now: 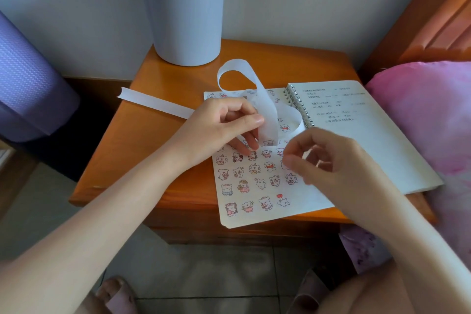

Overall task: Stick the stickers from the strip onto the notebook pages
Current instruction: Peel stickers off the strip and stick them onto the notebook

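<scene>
Strip (265, 99) was pinched between thumb and fingers of the left hand (224, 125) and held up off the notebook (369, 150), probably so the next sticker could be peeled just below the pinch; slack was looped above it, bare tail left trailing out past the wrist. Right hand (323, 158) was kept just beside the pinch, thumb and forefinger curled together, but blurred: whether a sticker was gripped could not be told. Page under both hands was mostly covered with stickers (254, 181).

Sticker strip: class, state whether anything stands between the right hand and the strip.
Nothing visible does. The right hand hangs just right of the strip, above the sticker page of the notebook; the left hand pinches the strip from the other side.
</scene>
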`<state>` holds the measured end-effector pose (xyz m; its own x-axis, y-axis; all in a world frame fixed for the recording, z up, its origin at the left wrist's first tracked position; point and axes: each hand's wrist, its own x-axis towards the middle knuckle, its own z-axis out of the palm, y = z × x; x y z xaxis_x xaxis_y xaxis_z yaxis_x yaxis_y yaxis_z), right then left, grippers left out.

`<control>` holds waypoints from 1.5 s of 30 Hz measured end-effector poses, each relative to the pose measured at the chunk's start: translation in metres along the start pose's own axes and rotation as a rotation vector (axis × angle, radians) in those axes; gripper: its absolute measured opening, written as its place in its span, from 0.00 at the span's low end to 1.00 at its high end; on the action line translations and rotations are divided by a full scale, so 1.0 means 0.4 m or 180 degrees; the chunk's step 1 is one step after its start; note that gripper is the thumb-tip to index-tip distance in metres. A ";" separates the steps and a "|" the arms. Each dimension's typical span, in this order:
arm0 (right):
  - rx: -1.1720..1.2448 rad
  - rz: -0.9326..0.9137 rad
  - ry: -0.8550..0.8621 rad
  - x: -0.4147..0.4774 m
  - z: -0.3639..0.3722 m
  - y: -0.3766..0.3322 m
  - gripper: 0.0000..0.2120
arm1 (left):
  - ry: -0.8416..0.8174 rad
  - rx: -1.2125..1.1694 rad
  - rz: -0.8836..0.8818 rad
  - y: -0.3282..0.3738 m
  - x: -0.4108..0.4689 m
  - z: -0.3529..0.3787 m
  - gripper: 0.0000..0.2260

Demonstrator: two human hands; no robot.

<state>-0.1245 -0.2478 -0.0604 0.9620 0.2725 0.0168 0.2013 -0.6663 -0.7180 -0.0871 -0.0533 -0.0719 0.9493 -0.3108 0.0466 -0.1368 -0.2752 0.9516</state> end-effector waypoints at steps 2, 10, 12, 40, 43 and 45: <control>0.0132 -0.0080 0.0377 0.016 -0.002 0.000 0.03 | 0.0034 -0.0028 0.0056 0.004 -0.001 0.001 0.06; 0.0348 -0.0463 0.0804 0.052 0.011 -0.003 0.09 | 0.0148 -0.0220 0.0186 0.006 -0.005 -0.002 0.06; 0.0311 -0.0534 0.0786 0.052 0.015 -0.008 0.08 | 0.0169 -0.0222 0.0216 0.006 -0.005 -0.002 0.07; 0.0152 -0.0640 0.0859 0.056 0.025 -0.001 0.04 | -0.0109 -0.0239 0.0099 0.015 -0.009 0.004 0.04; 0.0149 -0.0630 0.0860 0.057 0.027 -0.001 0.04 | -0.0121 -0.0238 0.0102 0.015 -0.009 0.004 0.04; 0.0160 -0.0621 0.0858 0.056 0.027 -0.001 0.04 | -0.0121 -0.0238 0.0107 0.016 -0.010 0.003 0.04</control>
<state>-0.1050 -0.2340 -0.0675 0.9218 0.1937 0.3358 0.3835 -0.5827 -0.7165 -0.0921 -0.0551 -0.0664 0.9329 -0.3535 0.0686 -0.1455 -0.1959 0.9698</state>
